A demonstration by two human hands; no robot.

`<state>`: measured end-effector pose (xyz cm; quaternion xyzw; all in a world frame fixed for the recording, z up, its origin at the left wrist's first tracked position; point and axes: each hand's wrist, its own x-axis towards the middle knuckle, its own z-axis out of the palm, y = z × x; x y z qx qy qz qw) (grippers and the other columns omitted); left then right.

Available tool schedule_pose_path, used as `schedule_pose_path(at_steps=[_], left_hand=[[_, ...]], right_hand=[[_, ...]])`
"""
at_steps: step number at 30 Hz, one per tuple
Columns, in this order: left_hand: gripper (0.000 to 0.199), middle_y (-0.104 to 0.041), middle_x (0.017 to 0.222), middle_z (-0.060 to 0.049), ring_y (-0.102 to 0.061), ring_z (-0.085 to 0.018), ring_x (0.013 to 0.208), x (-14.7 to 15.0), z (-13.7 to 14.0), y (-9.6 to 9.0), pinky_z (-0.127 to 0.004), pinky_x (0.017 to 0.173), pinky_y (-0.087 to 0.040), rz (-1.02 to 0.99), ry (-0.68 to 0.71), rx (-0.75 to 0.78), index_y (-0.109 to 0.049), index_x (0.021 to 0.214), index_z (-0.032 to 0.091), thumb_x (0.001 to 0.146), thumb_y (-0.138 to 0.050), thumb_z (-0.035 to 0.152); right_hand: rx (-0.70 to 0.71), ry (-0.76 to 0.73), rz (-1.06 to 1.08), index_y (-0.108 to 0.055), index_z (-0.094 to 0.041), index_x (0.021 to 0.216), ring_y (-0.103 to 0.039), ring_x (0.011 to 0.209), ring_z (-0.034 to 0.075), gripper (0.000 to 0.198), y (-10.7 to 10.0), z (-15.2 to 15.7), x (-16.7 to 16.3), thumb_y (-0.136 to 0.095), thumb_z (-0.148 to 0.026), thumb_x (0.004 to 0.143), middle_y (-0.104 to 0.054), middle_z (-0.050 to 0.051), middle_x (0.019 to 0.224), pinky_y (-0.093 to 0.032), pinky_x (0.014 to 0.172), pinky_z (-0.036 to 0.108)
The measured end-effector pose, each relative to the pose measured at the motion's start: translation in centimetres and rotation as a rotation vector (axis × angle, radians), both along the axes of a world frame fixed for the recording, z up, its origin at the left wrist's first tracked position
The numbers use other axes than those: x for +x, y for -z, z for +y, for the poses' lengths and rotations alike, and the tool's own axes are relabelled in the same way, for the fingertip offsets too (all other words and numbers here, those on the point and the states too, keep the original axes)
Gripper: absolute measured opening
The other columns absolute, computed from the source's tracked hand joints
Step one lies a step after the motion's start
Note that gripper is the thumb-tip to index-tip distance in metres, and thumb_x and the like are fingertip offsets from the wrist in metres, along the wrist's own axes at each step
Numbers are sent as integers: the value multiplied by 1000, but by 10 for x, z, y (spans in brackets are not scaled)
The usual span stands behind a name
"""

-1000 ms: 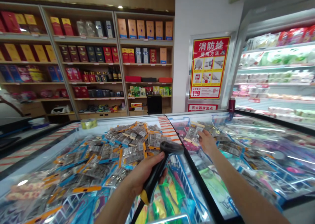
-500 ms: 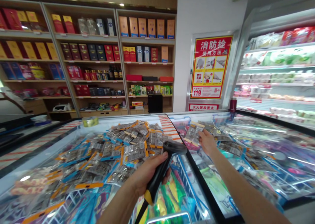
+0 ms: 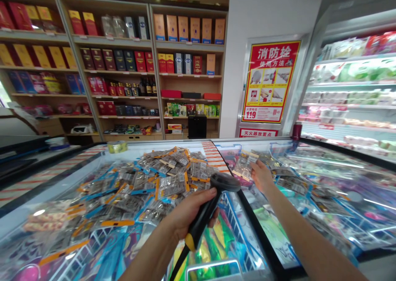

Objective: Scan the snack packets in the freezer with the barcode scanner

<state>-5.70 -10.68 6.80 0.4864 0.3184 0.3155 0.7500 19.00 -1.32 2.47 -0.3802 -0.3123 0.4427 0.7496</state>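
My left hand (image 3: 194, 213) is wrapped round the handle of a black barcode scanner (image 3: 204, 217) with a yellow collar and a cable at its lower end. The scanner's head points to the right, toward my other hand. With its fingers my right hand (image 3: 262, 176) grips the right edge of a clear plastic packet (image 3: 245, 165) with cream-coloured strips, over the right-hand freezer lid. Left of the scanner, a heap of similar packets (image 3: 171, 184) with orange and blue edges lies on the freezer's glass top.
A black frame edge (image 3: 258, 227) divides the two glass lids. More packets (image 3: 293, 182) lie on the right lid. A tape roll (image 3: 117, 146) stands at the back left. Behind are shelves of boxes (image 3: 182, 28), a red poster (image 3: 271, 83) and a lit refrigerated case (image 3: 355, 95).
The view has shifted slightly, so the shelves and poster sit a little further right. Both hands keep their holds on the scanner and the packet, with hardly any movement.
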Motion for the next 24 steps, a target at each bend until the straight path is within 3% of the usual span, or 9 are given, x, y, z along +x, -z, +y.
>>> schedule_pose_path(at_steps=[5,24], left_hand=[[31,-56,51,-3,-49,-8,40,0,0,-1,-18,42,-35,12,-19,-50,-48,67,12,69,-51,43],[31,-55,51,-2,-49,-8,39,-2,0,-1,-17,40,-35,-3,12,-12,-49,69,12,71,-50,43]], right_hand=[[-17,-5,-33,-56,-20,82,-58,52,13,28,0,0,0,-60,-18,55,-64,-5,59,-45,48,23],[-4,9,-41,-55,-21,81,-59,56,14,24,3,2,2,-58,-19,57,-64,-4,60,-47,53,26]])
